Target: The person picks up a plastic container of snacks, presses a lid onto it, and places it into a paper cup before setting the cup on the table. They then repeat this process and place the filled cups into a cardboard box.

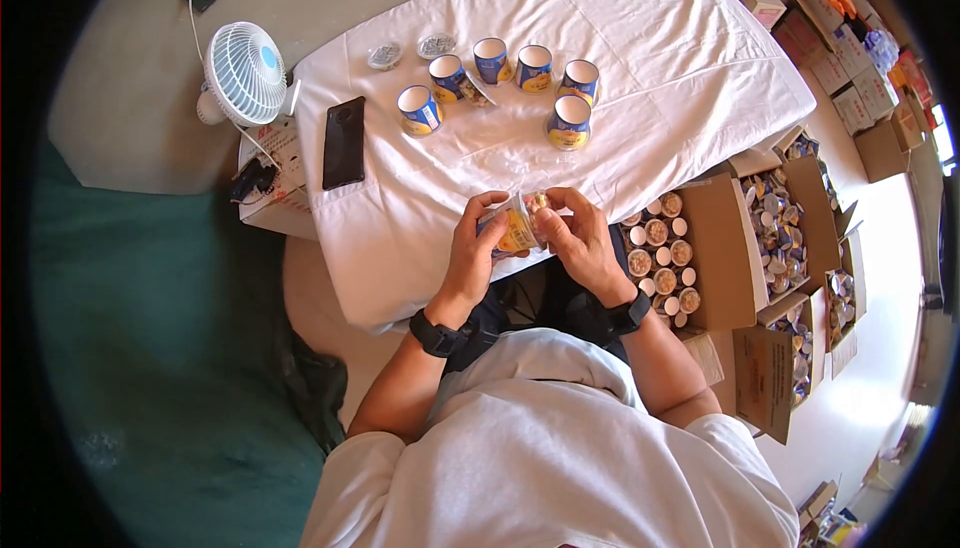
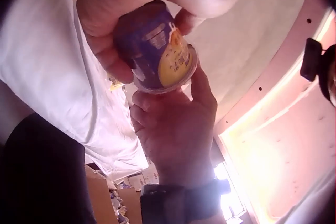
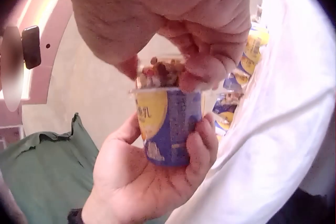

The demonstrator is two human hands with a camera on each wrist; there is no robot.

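Note:
Just over the table's near edge, my left hand (image 1: 472, 253) grips a blue and yellow paper cup (image 3: 173, 129) around its side. A small clear topping tub (image 3: 161, 73), filled with brown and reddish crunchy bits, sits at the cup's rim. The thumb and fingers of my right hand (image 1: 590, 253) pinch this tub from both sides. In the left wrist view the cup (image 2: 157, 56) is tilted, and its rim faces the right hand (image 2: 176, 124). Several similar cups (image 1: 568, 128) stand on the white tablecloth (image 1: 660, 78) beyond the hands.
Two clear tubs (image 1: 436, 45) lie behind the cups, near a black phone (image 1: 344, 143). A white fan (image 1: 246, 73) stands left of the table. On the right are open cartons, one with cups and topping tubs (image 1: 663, 258), others with packed tubs (image 1: 775, 238).

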